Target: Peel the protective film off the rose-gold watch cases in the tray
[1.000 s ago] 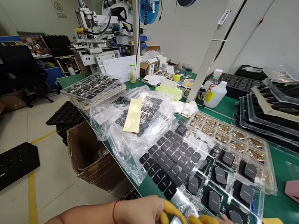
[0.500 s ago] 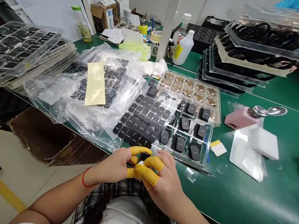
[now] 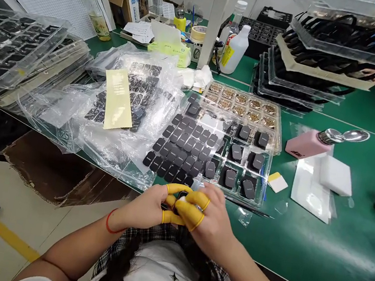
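Close to my body, at the table's front edge, both hands meet in yellow finger cots. My left hand (image 3: 150, 205) is closed, thumb and fingers gripping a small dark rounded part (image 3: 182, 194) that is mostly hidden. Over it, the fingers of my right hand (image 3: 215, 221) are pinched on a small white wad (image 3: 183, 198), which touches or nearly touches the part. Just beyond lies a sheet of black stickers (image 3: 180, 156). Beside it, a clear tray (image 3: 262, 190) holds black rounded-square pieces (image 3: 229, 177) with the same lettering.
A pair of thin black tweezers (image 3: 251, 208) lies along the tray's near side. To the right stand a pink pump bottle (image 3: 303, 143) and white foam pads (image 3: 336, 176). Plastic bags with a yellow sheet (image 3: 118, 101) cover the left; trays (image 3: 328, 82) are stacked behind.
The head view has shifted slightly, so the table items sit a little differently. My hands stay together on the dark part, with the right fingers slightly moved over it.
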A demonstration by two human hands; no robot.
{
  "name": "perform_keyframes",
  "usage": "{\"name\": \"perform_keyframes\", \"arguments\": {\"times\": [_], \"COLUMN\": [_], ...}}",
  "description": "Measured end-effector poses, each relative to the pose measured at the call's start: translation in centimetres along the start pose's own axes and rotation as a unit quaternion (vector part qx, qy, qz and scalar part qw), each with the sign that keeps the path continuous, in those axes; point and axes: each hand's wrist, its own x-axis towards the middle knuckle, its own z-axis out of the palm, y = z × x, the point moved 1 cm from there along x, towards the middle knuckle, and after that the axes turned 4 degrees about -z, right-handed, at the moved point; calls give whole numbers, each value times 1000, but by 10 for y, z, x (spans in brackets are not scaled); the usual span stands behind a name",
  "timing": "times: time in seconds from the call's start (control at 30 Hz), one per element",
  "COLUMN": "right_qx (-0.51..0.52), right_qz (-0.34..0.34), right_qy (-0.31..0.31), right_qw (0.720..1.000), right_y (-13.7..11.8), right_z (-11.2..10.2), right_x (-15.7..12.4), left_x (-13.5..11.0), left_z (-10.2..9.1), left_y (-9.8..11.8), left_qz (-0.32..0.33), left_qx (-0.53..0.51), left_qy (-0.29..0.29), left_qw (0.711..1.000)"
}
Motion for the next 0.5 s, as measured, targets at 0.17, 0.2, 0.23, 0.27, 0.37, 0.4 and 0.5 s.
{"name": "perform_keyframes", "arguments": {"times": [0.17,0.2,0.23,0.27,0.37,0.4,0.5], "right_qx": [16,22,27,31,22,14,15], "right_qz": [55,52,40,24,-6,-1,3], "right_qy": [44,39,25,5,-31,-27,-31], "right_qw": [997,998,999,999,999,1000,999], "right_y": [15,13,10,6,-2,-2,-2], "right_z": [-6,-8,-9,-9,-7,-7,-7], "right_x": [-2,-3,-3,-4,-5,-6,-9], "left_x": [-1,-1,-1,0,1,1,2], "left_z": [3,3,3,3,3,4,5], "left_y": [0,0,0,0,-1,-1,-1], "left_qz": [-28,-28,-25,-21,-14,-17,-17], "left_qx": [-65,-65,-54,-37,-10,-17,-14], "left_qy": [-11,-11,-9,-7,-20,-26,-29], "left_qw": [997,997,998,999,1000,999,999]}}
